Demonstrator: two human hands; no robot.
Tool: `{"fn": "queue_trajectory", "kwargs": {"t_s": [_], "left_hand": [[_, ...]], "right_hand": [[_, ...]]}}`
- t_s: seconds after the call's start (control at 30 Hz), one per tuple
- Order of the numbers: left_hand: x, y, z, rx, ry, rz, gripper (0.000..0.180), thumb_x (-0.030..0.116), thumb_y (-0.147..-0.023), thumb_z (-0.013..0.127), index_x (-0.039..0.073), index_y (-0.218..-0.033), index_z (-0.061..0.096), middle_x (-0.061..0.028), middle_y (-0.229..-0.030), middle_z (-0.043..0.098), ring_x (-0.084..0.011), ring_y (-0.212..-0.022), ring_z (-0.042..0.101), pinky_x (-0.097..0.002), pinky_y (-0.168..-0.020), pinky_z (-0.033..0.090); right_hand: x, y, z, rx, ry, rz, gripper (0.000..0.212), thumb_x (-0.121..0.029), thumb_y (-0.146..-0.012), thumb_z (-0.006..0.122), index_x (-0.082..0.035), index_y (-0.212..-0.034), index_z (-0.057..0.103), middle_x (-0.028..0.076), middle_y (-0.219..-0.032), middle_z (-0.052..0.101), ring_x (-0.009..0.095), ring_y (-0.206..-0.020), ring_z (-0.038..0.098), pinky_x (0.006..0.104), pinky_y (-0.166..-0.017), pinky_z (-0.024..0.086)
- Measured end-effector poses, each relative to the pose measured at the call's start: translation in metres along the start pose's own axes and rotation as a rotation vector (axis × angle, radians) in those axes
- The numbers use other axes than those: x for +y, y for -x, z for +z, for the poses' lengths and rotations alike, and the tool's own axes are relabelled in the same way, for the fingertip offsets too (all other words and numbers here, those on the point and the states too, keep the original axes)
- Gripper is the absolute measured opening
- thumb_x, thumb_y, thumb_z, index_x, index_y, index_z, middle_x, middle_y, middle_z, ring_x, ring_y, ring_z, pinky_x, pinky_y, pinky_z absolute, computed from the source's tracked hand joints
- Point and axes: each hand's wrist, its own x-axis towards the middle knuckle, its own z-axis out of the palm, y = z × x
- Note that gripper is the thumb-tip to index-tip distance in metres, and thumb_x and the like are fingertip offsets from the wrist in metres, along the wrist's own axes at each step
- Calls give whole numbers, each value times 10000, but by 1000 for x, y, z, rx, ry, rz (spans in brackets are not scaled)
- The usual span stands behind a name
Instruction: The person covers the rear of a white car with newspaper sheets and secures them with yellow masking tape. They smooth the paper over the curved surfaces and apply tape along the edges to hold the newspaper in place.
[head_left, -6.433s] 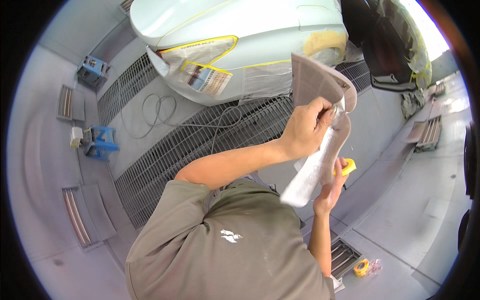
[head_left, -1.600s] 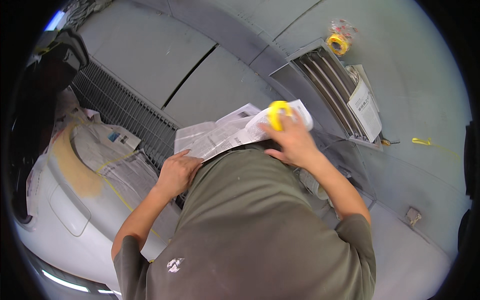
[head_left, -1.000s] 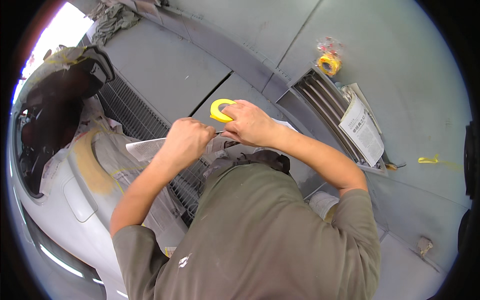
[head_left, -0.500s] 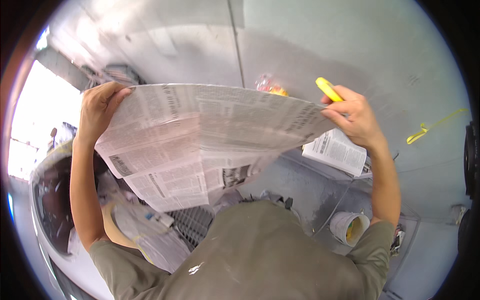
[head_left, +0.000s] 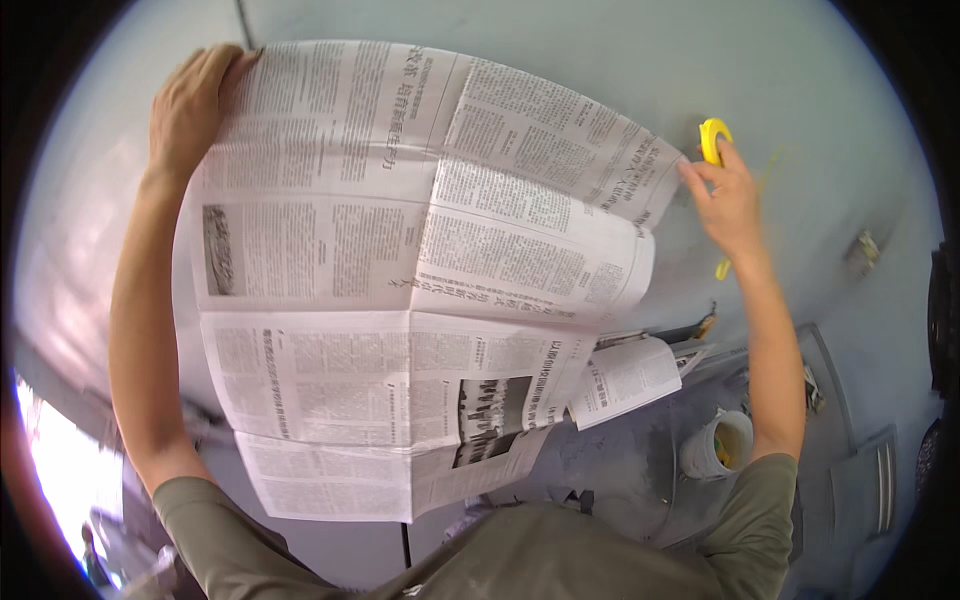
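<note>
Newspaper sheet (head_left: 425, 270) is held spread open in front of the olive shirt (head_left: 560, 555), its upper edge stretched between both hands and its creased lower part hanging down. The upper left corner is pinched by the left hand (head_left: 190, 112); the upper right corner is pinched between the thumb and fingers of the right hand (head_left: 728, 195). A yellow tape roll (head_left: 713, 140) is also carried in the right hand, though its exact grip cannot be told. A folded newspaper (head_left: 627, 380) and a pale bucket (head_left: 697, 458) are seen at the lower right.
</note>
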Motion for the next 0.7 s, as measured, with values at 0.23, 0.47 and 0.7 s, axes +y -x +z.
{"fn": "queue_trajectory", "kwargs": {"t_s": [0.23,0.47,0.7], "left_hand": [[76,-92,-69,34,-269,145,254,299,-1011,699,73,-1119,739,-49,-1103,739,-259,-1083,687,-402,-1013,528],[150,-110,-107,335,-637,119,271,185,-1064,625,121,-1326,652,-70,-1242,693,-290,-1115,677,-396,-1030,537],[273,-83,-99,138,840,-174,294,78,-966,727,56,-1259,738,-89,-1108,771,-246,-1006,732,-348,-868,599]], "right_hand": [[-61,27,-54,454,-105,-448,369,-41,-943,678,-189,-1262,790,182,-1239,700,371,-1104,693,397,-937,571],[-138,-13,-2,258,-211,-647,285,-49,-870,670,-182,-1068,826,74,-998,665,268,-941,694,389,-751,619],[-127,-7,-35,326,-305,-742,260,-77,-895,654,-185,-1048,833,80,-995,664,271,-927,693,396,-759,621]]}}
